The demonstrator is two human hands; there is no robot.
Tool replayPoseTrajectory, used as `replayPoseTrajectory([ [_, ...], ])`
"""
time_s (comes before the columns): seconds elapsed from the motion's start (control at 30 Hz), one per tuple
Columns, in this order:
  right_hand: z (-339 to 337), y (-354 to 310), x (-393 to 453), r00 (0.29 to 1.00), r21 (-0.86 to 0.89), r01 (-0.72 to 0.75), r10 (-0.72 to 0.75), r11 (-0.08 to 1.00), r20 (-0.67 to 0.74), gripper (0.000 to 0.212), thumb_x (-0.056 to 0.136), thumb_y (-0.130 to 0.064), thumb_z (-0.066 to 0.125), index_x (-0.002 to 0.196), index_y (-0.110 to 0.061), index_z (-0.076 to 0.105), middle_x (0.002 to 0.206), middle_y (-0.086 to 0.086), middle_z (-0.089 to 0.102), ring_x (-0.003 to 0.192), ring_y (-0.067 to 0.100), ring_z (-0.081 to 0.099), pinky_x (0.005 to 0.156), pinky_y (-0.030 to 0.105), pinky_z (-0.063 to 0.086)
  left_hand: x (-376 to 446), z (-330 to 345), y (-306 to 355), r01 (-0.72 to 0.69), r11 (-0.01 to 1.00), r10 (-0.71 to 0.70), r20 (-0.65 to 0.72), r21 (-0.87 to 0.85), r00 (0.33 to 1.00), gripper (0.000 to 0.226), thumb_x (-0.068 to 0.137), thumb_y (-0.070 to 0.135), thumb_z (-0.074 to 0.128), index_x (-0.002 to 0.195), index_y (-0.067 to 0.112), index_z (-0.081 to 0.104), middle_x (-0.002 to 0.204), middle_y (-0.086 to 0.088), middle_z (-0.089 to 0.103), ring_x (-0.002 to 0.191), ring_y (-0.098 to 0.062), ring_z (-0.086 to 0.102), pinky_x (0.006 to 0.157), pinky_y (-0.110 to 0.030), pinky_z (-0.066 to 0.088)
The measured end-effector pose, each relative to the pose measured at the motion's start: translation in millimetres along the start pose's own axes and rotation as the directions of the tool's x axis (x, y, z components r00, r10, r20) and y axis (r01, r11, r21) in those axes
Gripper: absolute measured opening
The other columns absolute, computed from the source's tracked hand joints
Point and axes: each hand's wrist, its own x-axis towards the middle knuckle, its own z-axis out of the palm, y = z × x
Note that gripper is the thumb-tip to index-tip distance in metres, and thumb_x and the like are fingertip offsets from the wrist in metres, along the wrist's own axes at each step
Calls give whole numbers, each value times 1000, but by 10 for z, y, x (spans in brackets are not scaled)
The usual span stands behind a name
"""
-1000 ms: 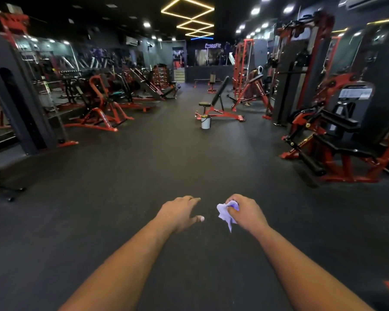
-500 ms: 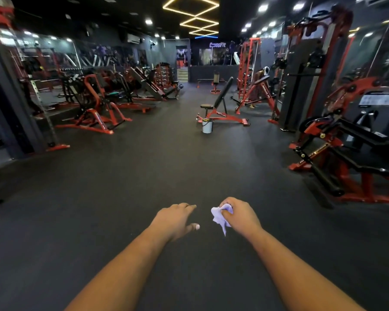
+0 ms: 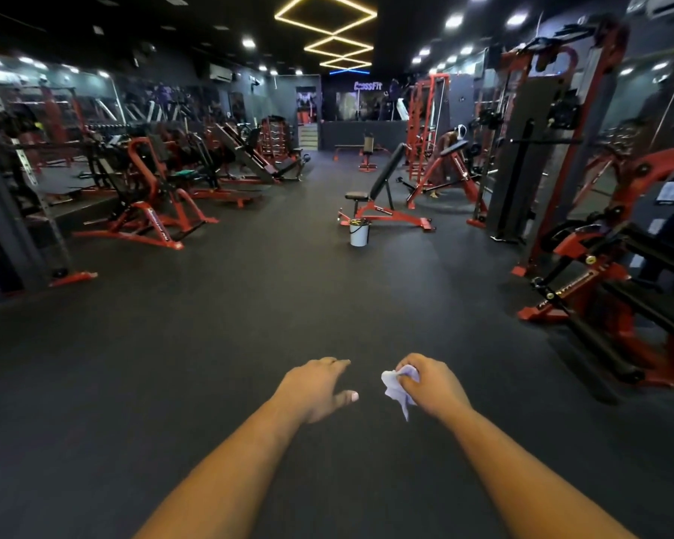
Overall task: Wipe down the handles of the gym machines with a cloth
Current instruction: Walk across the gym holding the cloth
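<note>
Walking forward since a second ago, the person's got the bucket and bench closer now and the red machine on the right has slid toward the edge, while both arms look about the same as before. Right hand is curled round a scrunched pale cloth, a corner dangling below the fist. Left hand is just beside it, not touching, fingers loose, thumb sticking out, holding nothing. Dark rubber floor all round. Further up, a white bucket sits just in front of a red incline bench. Leg machine on the right, red plate-loaded machine on the left, well apart from both hands.
</note>
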Motion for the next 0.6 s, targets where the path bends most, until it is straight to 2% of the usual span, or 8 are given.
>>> replayPoseTrajectory([
  [0.1, 32, -69, 592, 1000, 25, -6, 6, 1000, -3, 10, 74, -31, 58, 73, -23, 64, 61, -13, 70, 58, 10, 68, 66, 35, 59, 529, -110, -259, -3, 1000, 2, 19, 11, 1000, 76, 97, 66, 50, 161, 31, 26, 164, 6, 33, 148, -21, 35, 114, -42, 39],
  [0.27, 83, -13, 1706, 1000, 32, 10, -10, 999, 0, 13, 69, -35, 63, 70, -22, 62, 60, -7, 69, 57, 17, 68, 66, 41, 60, 1557, -209, -591, 12, 999, -12, 15, 30, 1000, 77, 97, 67, 49, 161, 32, 25, 165, 7, 32, 149, -20, 35, 114, -43, 40],
  [0.37, 40, 72, 2418, 1000, 59, 31, -31, 998, -3, 13, 69, -32, 61, 71, -20, 63, 60, -7, 69, 55, 15, 67, 63, 38, 58, 2233, -252, -728, 32, 999, -33, 25, 35, 999, 77, 97, 66, 49, 161, 32, 25, 165, 7, 32, 148, -20, 35, 114, -43, 40],
  [0.47, -55, 96, 3095, 998, 42, 43, -45, 998, 41, 17, 68, -26, 60, 71, -11, 66, 59, 1, 69, 50, 14, 60, 53, 30, 48, 2861, -331, -829, 37, 997, -41, 51, 68, 998, 77, 98, 66, 49, 161, 31, 24, 164, 6, 33, 148, -21, 35, 113, -44, 40],
  [0.6, -126, 73, 4008, 996, 30, 53, -55, 998, 67, 17, 68, -29, 60, 72, -15, 67, 61, 2, 70, 58, 22, 68, 55, 32, 51, 3659, -454, -1028, 57, 996, -60, 37, 66, 998, 76, 98, 65, 49, 161, 31, 24, 164, 5, 33, 147, -22, 36, 111, -45, 42],
])
